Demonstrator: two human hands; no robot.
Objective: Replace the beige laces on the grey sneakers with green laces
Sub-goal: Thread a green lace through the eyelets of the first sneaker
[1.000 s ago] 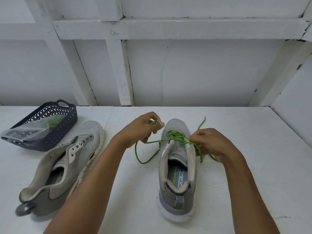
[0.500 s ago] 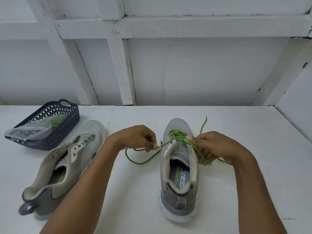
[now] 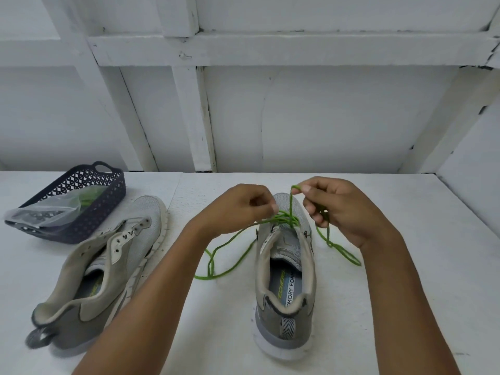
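White boards and beams backed the white table (image 3: 378, 212) where you worked. Your right hand (image 3: 343, 209) had thumb and forefinger pinched on a raised loop of the green lace (image 3: 290, 201), with more lace running through its curled lower fingers and trailing onto the table to the right. Your left hand (image 3: 243, 205) was closed, fingertips nipping the lace just over the front eyelets of the grey sneaker (image 3: 286, 280), which stood upright between your forearms, heel toward you. Slack lace looped on the table to its left. The 2nd sneaker (image 3: 105, 266) lay tilted at the left, its eyelets bare. Behind it sat a dark basket (image 3: 89, 220) holding a clear bag (image 3: 48, 212) with something green inside.
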